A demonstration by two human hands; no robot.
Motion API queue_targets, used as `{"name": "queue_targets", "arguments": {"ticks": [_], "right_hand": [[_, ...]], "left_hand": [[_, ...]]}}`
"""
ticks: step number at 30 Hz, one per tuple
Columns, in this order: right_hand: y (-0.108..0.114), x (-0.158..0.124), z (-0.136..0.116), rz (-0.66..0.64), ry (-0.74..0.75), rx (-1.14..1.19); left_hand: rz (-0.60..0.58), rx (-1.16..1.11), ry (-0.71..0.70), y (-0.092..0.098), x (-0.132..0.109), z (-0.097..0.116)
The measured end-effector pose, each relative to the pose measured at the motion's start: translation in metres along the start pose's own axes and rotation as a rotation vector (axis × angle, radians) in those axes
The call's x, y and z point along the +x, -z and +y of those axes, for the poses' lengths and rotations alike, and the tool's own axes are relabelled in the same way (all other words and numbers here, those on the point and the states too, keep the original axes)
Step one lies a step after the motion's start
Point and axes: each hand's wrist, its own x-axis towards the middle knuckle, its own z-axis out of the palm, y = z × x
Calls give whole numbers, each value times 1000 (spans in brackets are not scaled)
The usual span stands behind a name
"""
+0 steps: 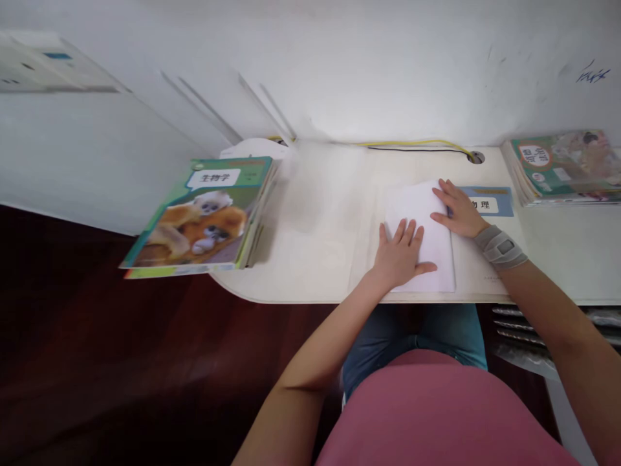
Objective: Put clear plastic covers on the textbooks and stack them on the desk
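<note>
Folded white paper (412, 202) lies on a pale book cover (478, 259) near the desk's front edge. My left hand (398, 255) rests on the paper's lower left part, palm down with fingers spread. Against the upper right edge of the paper, my right hand (456, 210) lies with its fingers apart, a grey band round the wrist. It partly covers the blue title strip (502, 202) of the cover. Neither hand is closed round anything.
A stack of books with a monkey cover (198, 220) overhangs the left end of the white desk (310, 259). Another book stack (563, 165) is at the back right. A yellow cable (412, 142) runs along the wall to a round hole (477, 157).
</note>
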Motion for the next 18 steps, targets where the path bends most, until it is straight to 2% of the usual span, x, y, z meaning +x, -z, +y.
{"name": "queue_targets", "arguments": {"ticks": [6,9,13,18], "right_hand": [[2,-5,-8,-89,134,4],[-2,-4,-5,-43,151,54],[-8,-3,3,93,112,159],[-9,-3,9,159,22,225]], "left_hand": [[-37,28,24,6,-11,-9],[-37,58,32,11,-12,-7],[70,84,20,11,-16,18],[107,-5,-50,-8,-17,58]]}}
